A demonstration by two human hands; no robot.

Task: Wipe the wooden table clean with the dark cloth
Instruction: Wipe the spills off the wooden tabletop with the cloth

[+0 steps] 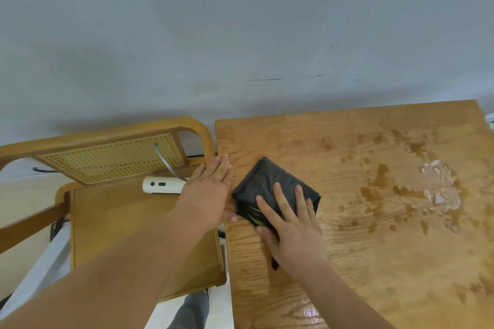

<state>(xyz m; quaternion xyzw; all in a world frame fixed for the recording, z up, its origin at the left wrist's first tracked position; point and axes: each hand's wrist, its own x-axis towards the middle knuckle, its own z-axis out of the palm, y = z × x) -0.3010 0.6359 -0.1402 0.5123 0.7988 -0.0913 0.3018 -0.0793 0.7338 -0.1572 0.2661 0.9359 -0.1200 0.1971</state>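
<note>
The wooden table (374, 262) fills the right half of the head view, with wet patches and a puddle (438, 187) on its right part. A folded dark cloth (263, 181) lies near the table's left edge. My right hand (290, 222) presses flat on the cloth's near half, fingers spread and thumb under its near edge. My left hand (209, 189) rests flat at the table's left edge, fingers straight and together, thumb touching the cloth's left side.
A wooden chair (128, 222) with a cane back stands left of the table. A white device (163, 185) with a cable lies on its seat. A pale wall runs behind both. White floor and a grey trouser leg (192, 310) show below.
</note>
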